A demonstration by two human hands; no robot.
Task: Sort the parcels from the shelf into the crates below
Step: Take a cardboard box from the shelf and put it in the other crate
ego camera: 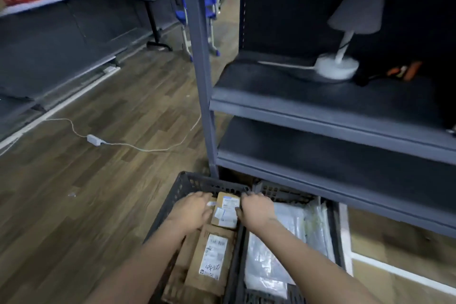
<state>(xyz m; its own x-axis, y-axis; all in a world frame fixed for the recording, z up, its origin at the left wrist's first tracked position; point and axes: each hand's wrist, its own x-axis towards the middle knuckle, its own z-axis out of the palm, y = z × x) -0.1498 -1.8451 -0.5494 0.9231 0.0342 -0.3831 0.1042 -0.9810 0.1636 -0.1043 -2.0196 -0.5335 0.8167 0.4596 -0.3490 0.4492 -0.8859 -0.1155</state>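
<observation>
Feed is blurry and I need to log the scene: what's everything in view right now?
shelf unit: one, grey, right side
lamp: one, white base, grey shade, on a shelf
tool: one, orange and black, blurred, beside the lamp
left crate: one, black, on floor
right crate: one, black, beside it
small box: one, brown, labelled, atop left crate's pile
large box: one, brown, labelled, beneath it
plastic bags: several, pale, in right crate
power adapter: one, white, on wood floor
left hand: holds small box's left side
right hand: holds its right side
</observation>
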